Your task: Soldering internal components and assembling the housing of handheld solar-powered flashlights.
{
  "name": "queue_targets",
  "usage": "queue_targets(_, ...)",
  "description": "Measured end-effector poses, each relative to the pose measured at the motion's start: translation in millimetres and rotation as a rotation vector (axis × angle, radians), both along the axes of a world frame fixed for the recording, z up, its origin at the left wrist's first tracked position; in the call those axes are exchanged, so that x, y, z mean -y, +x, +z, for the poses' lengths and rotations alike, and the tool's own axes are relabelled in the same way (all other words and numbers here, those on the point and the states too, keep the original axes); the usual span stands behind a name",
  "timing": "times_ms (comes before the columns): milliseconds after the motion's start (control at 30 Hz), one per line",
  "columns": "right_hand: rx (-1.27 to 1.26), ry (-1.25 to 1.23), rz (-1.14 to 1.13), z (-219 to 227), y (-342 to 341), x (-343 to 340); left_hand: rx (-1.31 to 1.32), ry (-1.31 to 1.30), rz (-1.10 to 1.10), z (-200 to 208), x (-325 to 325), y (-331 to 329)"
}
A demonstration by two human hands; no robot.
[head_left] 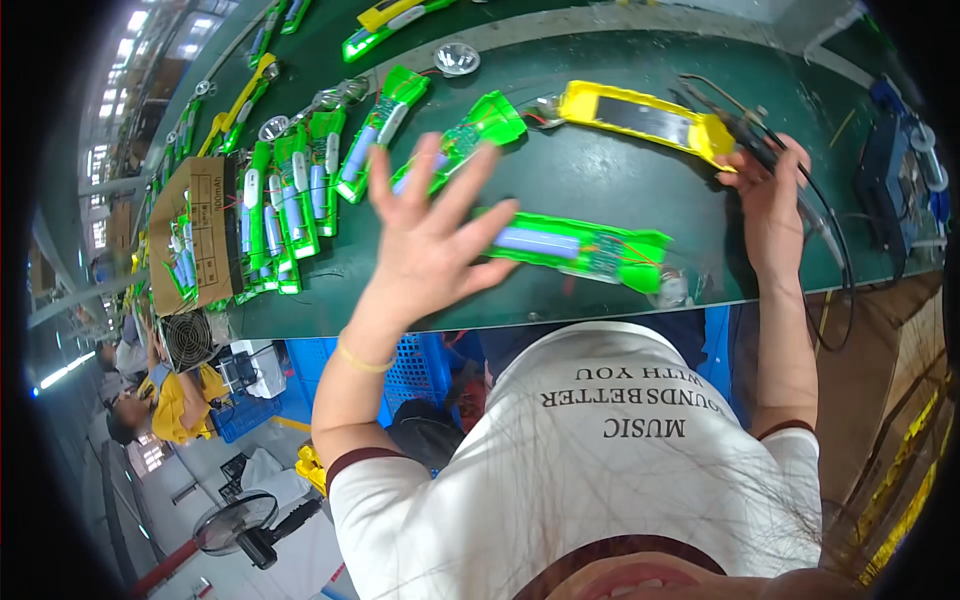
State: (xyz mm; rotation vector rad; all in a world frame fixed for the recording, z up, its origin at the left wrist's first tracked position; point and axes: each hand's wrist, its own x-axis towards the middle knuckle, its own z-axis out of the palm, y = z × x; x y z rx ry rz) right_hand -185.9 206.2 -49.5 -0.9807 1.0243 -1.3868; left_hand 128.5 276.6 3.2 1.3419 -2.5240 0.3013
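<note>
Over a dark green worktop (600, 185), the left hand (432, 240) is holding its fingers wide apart while the right hand (773, 200) is gripping a slim black-handled tool with a black cable (757, 148).

Just beside the left thumb, a long bright-green plastic housing with a lilac cylindrical cell (585, 248) is lying open-side up; whether the hand is touching it, I cannot tell. Beyond the left fingertips, a second bright-green plastic housing (498, 118) is lying aslant, partly hidden by them. Left of the narrow right grip, a long yellow plastic housing with a dark panel (640, 118) is lying with its end at the fingers, contact unclear. Left of the spread hand, a row of bright-green housings (294, 195) is lying beside a brown cardboard box (207, 245).
</note>
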Motion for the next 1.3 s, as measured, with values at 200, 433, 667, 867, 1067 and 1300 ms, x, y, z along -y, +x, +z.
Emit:
queue_targets(200, -0.069, -0.065, 0.044, 4.1, -0.5, -9.9, -0.185, 0.173, -0.082, -26.5, 16.3, -52.1)
queue_targets(433, 0.060, -0.170, -0.127, -7.9, -31.7, -16.9, -0.355, 0.317, -0.133, -31.3, 20.6, -33.4)
queue_targets(667, 0.354, -0.234, -0.165, -7.8, -54.7, -24.3, -0.393, 0.387, -0.029, -26.7, 6.0, 1.0)
queue_targets(867, 0.298, -0.310, -0.008, 4.7, -39.4, -38.6, -0.366, 0.289, 0.015, -21.8, -6.4, 22.5)
queue_targets(1067, 0.292, -0.206, 0.122, 8.8, -11.1, -43.8, -0.175, 0.017, 0.101, -29.3, -11.7, -17.2)
queue_targets(1300, 0.136, -0.056, 0.094, 12.1, 13.0, -49.1, -0.641, 0.079, -0.081, -40.5, 3.4, -56.8)
